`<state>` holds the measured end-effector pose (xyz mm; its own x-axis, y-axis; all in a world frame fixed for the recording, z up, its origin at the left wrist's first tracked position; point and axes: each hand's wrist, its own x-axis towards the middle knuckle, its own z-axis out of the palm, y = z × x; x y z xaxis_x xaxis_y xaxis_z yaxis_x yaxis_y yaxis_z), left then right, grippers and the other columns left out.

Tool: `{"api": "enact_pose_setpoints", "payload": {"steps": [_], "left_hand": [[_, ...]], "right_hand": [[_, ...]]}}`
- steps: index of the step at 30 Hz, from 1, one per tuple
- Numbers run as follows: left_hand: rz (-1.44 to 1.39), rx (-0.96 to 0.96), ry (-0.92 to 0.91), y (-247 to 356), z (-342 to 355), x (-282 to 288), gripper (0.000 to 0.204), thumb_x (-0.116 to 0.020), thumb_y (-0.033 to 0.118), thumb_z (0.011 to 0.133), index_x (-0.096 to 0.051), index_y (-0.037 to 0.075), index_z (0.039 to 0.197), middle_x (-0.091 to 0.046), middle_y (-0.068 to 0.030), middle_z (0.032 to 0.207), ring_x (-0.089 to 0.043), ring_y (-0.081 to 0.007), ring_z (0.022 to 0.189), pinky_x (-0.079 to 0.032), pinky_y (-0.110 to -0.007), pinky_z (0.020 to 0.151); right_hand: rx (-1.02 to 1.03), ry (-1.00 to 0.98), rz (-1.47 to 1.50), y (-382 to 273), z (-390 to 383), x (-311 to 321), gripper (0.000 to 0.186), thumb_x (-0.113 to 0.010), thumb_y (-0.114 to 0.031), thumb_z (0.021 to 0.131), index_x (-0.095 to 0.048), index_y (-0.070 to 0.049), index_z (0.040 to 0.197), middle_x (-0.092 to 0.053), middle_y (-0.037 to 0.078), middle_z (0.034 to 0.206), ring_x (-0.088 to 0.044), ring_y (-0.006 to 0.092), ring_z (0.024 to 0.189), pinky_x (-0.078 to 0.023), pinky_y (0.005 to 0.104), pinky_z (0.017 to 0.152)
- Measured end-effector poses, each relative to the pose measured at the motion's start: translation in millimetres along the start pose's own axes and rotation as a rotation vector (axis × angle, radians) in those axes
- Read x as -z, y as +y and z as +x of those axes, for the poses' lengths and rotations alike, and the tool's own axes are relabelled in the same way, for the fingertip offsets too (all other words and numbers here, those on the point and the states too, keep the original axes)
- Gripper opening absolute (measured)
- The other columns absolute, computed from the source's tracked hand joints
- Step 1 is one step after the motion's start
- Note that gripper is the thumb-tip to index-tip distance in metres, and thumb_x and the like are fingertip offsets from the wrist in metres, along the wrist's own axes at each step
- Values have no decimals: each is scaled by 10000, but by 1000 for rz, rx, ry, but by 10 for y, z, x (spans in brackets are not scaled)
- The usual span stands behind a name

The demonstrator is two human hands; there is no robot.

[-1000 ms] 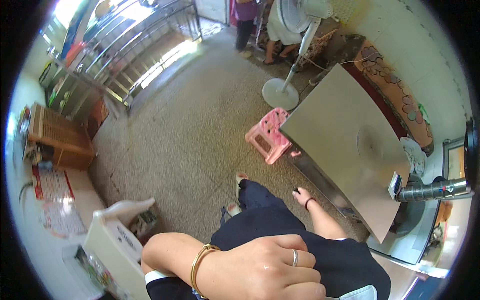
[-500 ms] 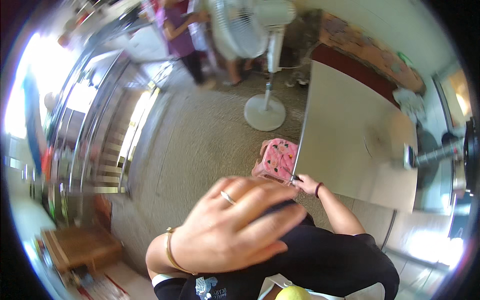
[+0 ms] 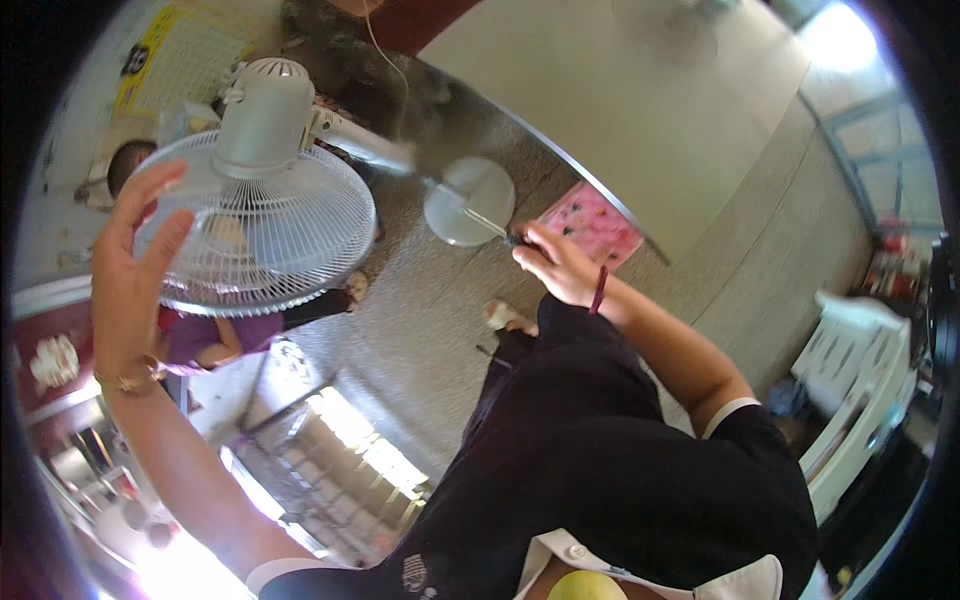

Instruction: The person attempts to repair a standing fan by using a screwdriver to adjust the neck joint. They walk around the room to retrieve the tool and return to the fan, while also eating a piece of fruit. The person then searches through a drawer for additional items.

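My left hand is raised with its fingers spread, at the left rim of a white pedestal fan. Its fingers overlap the wire grille in the view; I cannot tell whether they touch it. The fan's head lies to the left, and its pole runs to a round white base on the floor. Closed in my right hand is a screwdriver with a dark handle and a thin shiny metal shaft. The shaft points up and left, overlapping the fan's base in the view.
A pink patterned stool stands partly under the pale table. Behind the fan is a person in purple, mostly hidden. A white chair is at the right, and a metal rack at the lower left. A cord hangs near the wall.
The view has turned, and the fan now appears larger and nearer at the left. My left hand has moved from mid-view out to the fan's grille. The screwdriver remains in my right hand.
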<state>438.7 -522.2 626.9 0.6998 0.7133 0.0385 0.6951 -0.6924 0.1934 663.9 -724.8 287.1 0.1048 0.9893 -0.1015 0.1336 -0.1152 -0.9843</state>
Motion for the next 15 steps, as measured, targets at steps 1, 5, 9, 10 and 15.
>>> {"api": "enact_pose_setpoints", "payload": {"steps": [1,5,9,10,15], "left_hand": [[-22,-33,-56,-296,403,-132,447,-630,273,823,-541,42,1195,-530,-109,1222,-478,-208,1134,-337,-313,980],[4,49,-246,-1114,1143,-119,594,-622,318,836,-406,98,1344,-445,-161,1324,-432,-264,1206,-322,-362,1018],[102,95,-349,-1202,1648,-352,703,-606,385,844,-271,139,1411,-367,-173,1378,-383,-310,1240,-323,-403,1021],[56,92,-346,-1149,1746,-409,706,-602,392,845,-269,130,1410,-359,-172,1383,-374,-307,1249,-316,-402,1026],[-22,78,-400,-1307,1984,-657,744,-580,460,839,-279,69,1396,-324,-162,1408,-333,-289,1285,-277,-392,1047]], "right_hand": [[-8,60,-23,-49,121,-29,282,-527,-280,908,-505,-22,1022,-575,182,820,-578,300,732,-440,374,651],[100,153,-70,-372,743,-401,249,-553,-260,895,-552,-53,1033,-606,120,732,-595,237,652,-447,345,586],[-57,209,-101,-488,1464,-585,294,-533,-330,880,-591,-83,1028,-623,166,777,-603,345,716,-459,437,634],[-26,286,-118,-460,1612,-633,282,-520,-321,882,-592,-82,1013,-625,162,777,-603,345,724,-464,432,635],[-24,198,-139,-356,2134,-778,234,-524,-285,862,-602,-87,959,-628,150,769,-605,350,690,-477,448,627]]}}
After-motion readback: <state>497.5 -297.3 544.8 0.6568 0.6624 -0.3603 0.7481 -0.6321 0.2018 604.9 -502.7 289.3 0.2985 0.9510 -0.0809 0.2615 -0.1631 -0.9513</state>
